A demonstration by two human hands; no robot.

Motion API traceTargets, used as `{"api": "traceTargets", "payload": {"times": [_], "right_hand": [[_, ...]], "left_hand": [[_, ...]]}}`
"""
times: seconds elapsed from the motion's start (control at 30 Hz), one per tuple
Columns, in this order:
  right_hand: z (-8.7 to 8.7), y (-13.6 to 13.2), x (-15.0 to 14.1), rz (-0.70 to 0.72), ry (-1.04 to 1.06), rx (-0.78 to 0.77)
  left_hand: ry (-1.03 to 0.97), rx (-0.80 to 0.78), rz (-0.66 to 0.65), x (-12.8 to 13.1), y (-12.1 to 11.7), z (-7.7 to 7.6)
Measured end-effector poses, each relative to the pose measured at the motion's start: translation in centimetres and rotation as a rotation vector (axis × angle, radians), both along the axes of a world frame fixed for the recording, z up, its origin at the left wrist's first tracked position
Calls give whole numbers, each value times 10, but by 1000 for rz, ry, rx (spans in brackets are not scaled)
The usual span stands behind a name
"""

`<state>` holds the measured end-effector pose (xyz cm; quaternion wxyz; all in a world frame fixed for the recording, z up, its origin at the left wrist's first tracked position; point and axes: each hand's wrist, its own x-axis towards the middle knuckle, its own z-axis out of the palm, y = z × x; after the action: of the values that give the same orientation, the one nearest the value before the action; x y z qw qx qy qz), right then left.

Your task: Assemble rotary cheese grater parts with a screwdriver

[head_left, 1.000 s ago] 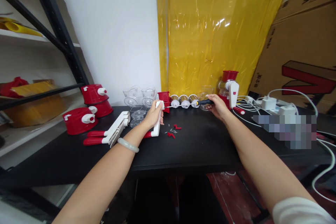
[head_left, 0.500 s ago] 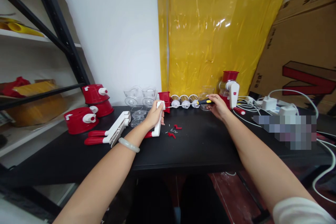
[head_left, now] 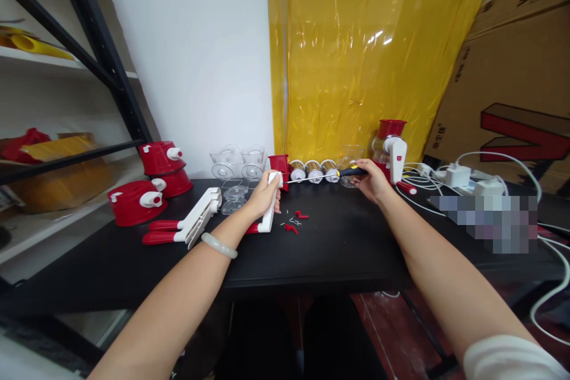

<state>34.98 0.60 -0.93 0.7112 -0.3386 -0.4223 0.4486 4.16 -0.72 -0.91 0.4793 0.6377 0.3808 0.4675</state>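
My left hand [head_left: 264,197] is closed around a white crank handle [head_left: 268,218] with a red grip, held upright over the table. In my right hand [head_left: 372,182] is a screwdriver [head_left: 351,171] with a black and yellow handle. Its long shaft points left, and the tip reaches the upper end of the crank handle; the exact contact is too small to make out. Below and right of my left hand lie small red plastic parts [head_left: 291,229] and several screws [head_left: 294,221]. Two more white handles with red grips [head_left: 196,219] lie to the left.
Red bases [head_left: 136,205] stand at the left. Clear plastic hoppers [head_left: 225,161], a red hopper [head_left: 279,162] and metal grater drums [head_left: 314,171] line the back. An assembled red-and-white grater [head_left: 392,151] stands back right, beside white cables and chargers [head_left: 458,176]. A black shelf frame [head_left: 104,71] rises left.
The screwdriver and my right hand have shifted very slightly to the right. My left hand keeps its grip on the crank handle, and the loose parts lie as before.
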Motion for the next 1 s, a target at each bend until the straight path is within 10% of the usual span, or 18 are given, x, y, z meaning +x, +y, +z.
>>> {"api": "traceTargets", "payload": {"times": [1.0], "right_hand": [[-7, 10, 2, -244, -94, -5]], "left_hand": [[-3, -14, -81, 1, -1, 1]]}}
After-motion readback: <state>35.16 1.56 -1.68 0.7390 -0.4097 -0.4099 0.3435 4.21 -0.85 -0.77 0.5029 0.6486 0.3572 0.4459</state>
